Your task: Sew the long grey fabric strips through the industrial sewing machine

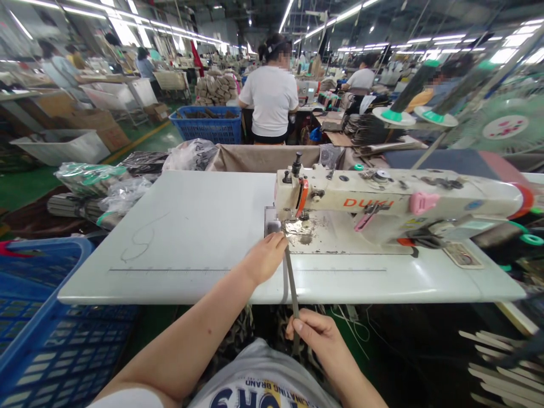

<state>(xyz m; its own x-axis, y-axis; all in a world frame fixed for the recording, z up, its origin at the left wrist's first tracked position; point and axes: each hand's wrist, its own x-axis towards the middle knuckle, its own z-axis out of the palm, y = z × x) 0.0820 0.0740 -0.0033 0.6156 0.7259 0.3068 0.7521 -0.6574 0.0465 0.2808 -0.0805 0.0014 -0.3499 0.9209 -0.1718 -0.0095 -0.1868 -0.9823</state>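
A narrow grey-brown fabric strip (291, 277) runs from the sewing machine's needle area down over the front edge of the white table (191, 226). My left hand (268, 258) lies just left of the presser foot, its fingers closed together on the upper end of the strip; the fingertips partly hide it. Below the table edge, my right hand (314, 331) pinches the strip between thumb and fingers. The sewing machine (331, 195) has a cream body with orange lettering, and its metal needle plate (297, 228) shows beside my left fingertips.
At left stands a blue plastic basket (55, 328). Plastic-wrapped bundles (89, 187) lie beyond the table's left edge. Thread cones (408, 93) and a green fan (505, 124) rise at right. Light strips (497, 368) hang low right. A person in white (274, 99) sits ahead.
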